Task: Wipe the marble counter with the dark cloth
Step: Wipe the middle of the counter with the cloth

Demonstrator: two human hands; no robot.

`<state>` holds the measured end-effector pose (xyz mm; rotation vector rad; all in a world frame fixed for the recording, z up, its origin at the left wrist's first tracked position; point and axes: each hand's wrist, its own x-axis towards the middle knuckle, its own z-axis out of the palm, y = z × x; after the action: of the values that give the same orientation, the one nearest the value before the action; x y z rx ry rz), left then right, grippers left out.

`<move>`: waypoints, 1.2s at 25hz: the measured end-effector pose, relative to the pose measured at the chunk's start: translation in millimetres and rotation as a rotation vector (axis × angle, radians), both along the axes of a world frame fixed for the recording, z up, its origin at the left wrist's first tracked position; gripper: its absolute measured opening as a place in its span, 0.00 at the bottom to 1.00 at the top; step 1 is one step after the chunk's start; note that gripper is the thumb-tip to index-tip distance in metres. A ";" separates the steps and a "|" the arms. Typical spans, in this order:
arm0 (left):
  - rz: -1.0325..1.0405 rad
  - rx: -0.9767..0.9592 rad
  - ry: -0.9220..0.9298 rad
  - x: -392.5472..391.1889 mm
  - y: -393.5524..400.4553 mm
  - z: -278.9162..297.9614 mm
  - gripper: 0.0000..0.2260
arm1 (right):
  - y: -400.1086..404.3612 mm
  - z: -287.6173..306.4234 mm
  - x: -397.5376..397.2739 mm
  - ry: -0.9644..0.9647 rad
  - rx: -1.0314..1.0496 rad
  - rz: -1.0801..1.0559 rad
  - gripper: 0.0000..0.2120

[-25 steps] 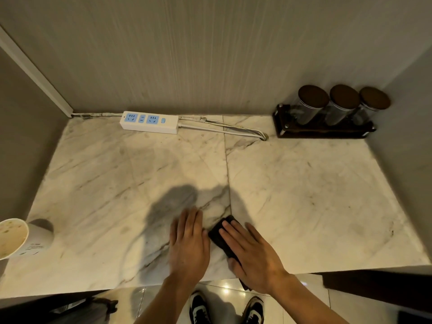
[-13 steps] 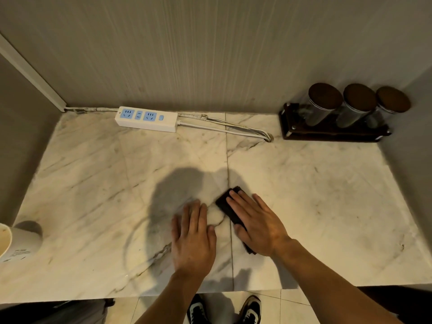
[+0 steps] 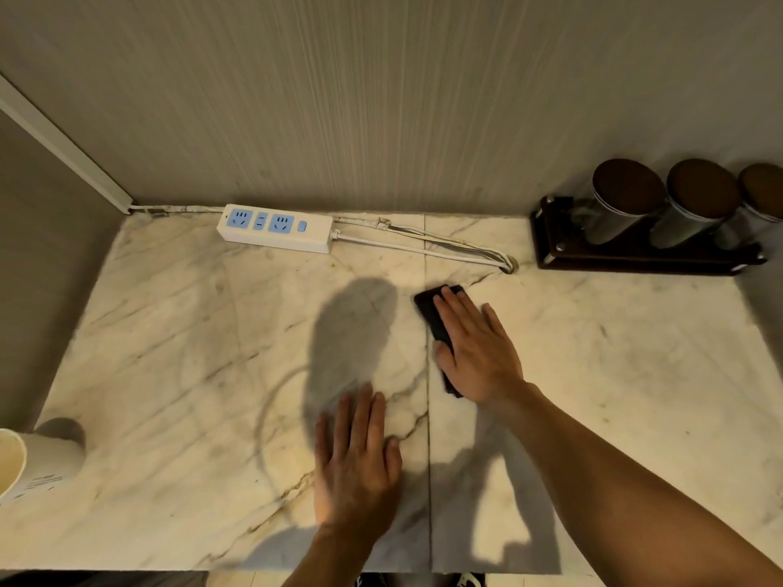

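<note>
The marble counter (image 3: 614,374) fills most of the view, pale with grey and brown veins and a straight seam running front to back near its middle, closed in by a striated wall (image 3: 381,99) behind and plain panels at either side. At the back right stands a dark wooden rack (image 3: 635,258) holding three metal canisters (image 3: 623,203) with brown lids, tilted back toward the wall. Along the back left lies a white power strip (image 3: 275,228) with blue sockets, its cables (image 3: 423,243) trailing right into a hole in the stone. A white paper cup (image 3: 38,463) sits at the front left edge, cut off by the frame. The left hand (image 3: 358,459) lies flat on the counter just left of the seam, palm down, fingers stretched out and close together, holding nothing. The right hand (image 3: 476,347) presses palm-down on the dark cloth (image 3: 434,311), fingers extended over it rather than curled round it. The cloth is a folded strip lying just right of the seam, mid-counter, near the cable hole, its far end and near end showing beyond the hand
</note>
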<state>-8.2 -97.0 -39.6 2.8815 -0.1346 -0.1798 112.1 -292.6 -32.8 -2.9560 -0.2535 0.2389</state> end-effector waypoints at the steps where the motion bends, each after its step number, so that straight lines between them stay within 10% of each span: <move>1: -0.001 0.000 0.003 0.3 -0.3 0.0 0.24 | 0.4 -0.8 5.2 0.000 0.010 -0.038 0.32; 30: 0.001 0.059 -0.002 -1.7 0.6 -5.4 0.26 | 24.8 -2.9 -66.7 -0.031 0.101 -0.804 0.32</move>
<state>-9.9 -96.4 -45.0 2.9408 -0.1296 -0.1841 45.4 -267.8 -35.7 -2.6939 0.8708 0.0635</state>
